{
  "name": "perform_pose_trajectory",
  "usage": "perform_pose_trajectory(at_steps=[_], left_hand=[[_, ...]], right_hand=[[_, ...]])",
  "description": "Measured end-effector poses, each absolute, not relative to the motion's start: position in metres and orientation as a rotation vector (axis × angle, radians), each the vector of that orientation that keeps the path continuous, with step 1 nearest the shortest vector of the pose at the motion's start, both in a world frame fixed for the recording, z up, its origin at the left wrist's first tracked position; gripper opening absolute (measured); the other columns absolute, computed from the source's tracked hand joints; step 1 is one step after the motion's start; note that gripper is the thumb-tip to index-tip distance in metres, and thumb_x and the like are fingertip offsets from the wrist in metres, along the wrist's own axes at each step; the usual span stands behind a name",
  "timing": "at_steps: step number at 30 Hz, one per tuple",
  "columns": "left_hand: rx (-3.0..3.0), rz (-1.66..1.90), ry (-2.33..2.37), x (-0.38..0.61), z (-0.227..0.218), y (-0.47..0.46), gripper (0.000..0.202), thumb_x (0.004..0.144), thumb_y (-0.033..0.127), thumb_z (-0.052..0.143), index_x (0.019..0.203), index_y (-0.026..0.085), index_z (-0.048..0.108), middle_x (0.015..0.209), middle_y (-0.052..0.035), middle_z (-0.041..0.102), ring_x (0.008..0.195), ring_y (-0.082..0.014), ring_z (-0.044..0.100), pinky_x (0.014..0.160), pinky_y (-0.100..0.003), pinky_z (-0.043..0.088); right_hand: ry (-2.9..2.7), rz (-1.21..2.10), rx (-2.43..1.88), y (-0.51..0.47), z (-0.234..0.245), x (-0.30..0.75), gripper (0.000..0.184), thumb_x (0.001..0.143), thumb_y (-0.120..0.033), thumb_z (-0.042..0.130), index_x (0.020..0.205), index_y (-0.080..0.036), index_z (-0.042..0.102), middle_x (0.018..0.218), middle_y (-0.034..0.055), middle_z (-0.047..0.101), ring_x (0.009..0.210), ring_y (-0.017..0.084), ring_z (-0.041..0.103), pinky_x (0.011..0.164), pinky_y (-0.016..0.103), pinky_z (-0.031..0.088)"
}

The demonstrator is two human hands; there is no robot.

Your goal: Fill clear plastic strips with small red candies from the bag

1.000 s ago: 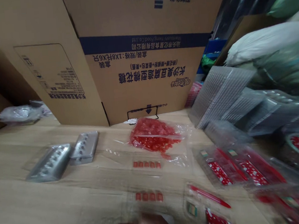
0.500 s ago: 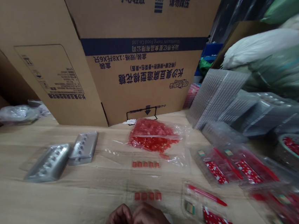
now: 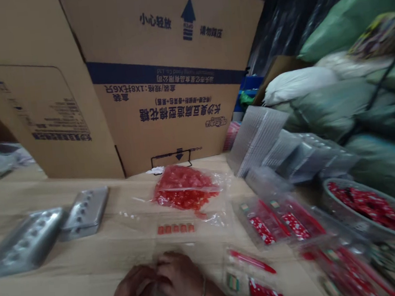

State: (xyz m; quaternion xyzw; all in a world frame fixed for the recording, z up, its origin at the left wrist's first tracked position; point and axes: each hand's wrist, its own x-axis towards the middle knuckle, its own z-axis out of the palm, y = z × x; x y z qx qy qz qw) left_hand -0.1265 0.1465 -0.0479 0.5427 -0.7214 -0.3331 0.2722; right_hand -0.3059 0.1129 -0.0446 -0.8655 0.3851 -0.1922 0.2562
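Note:
My left hand [image 3: 134,291] and my right hand [image 3: 180,276] are pressed together at the near edge of the wooden table [image 3: 57,291], fingers curled over a clear plastic blister tray. What they pinch is hidden. A bracelet is on my right wrist. Just beyond them lies a clear tray with a row of small red pieces [image 3: 175,228]. Farther back sits a clear bag of red pieces [image 3: 184,191].
Two metal moulds [image 3: 83,212] [image 3: 25,241] lie at the left. A big cardboard box [image 3: 165,100] stands behind. At the right are filled blister packs with red pens [image 3: 252,261] [image 3: 274,219], stacked clear trays [image 3: 259,137], a bowl of red items [image 3: 370,203] and sacks [image 3: 353,96].
The view has swung to the right and down. My two hands have come further into view and now cover the nearer row of red pieces.

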Motion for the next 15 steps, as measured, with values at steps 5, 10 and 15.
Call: perform_pose_trajectory(at_steps=[5,10,15], left_hand=[[1.429,-0.645,-2.128,-0.130,-0.064,0.141,0.028,0.087,0.023,0.043,0.061,0.021,0.054,0.070,-0.0012,0.063,0.069,-0.0159,0.059,0.066,-0.026,0.045],[1.417,-0.382,-2.195,-0.133,-0.061,0.142,0.026,0.087,0.018,0.042,0.067,0.022,0.058,0.071,-0.0013,0.065,0.066,-0.0142,0.061,0.061,-0.023,0.047],[0.997,0.002,-2.430,-0.142,-0.088,0.137,0.038,0.075,0.018,0.056,0.111,0.029,0.061,0.110,-0.0017,0.070,0.102,-0.0217,0.063,0.084,-0.030,0.051]], right_hand=[[1.586,-0.849,-2.025,0.060,-0.024,-0.381,0.019,0.079,-0.006,0.050,0.074,-0.017,0.065,0.080,0.0029,0.064,0.079,0.013,0.057,0.073,0.022,0.040],[1.669,-0.832,-1.900,0.015,-0.043,-0.424,0.019,0.064,0.000,0.056,0.066,-0.017,0.063,0.068,0.0007,0.061,0.060,0.012,0.050,0.060,0.024,0.033],[1.616,-1.020,-1.719,0.014,-0.056,-0.432,0.006,0.062,-0.012,0.060,0.063,-0.017,0.057,0.060,-0.0026,0.056,0.056,0.011,0.047,0.056,0.022,0.033]])
